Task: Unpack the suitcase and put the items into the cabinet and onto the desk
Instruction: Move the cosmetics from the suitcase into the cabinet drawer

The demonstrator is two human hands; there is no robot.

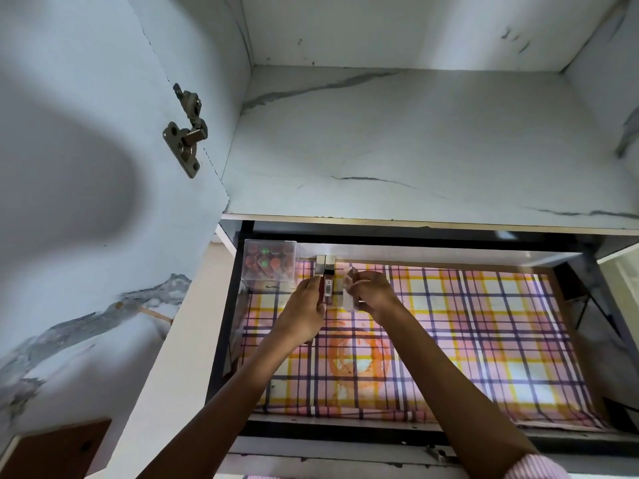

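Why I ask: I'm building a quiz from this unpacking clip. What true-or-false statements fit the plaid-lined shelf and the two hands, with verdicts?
1. The clear plastic box of small round pots stands in the back left corner of the plaid-lined shelf. True.
2. The left hand holds a dark red tube with a barcode label. True.
3. The right hand holds nothing. False: it pinches a small clear item; what it is cannot be told.
4. The marble-patterned cabinet door is closed. False: it stands swung open on the left, with its metal hinge showing.
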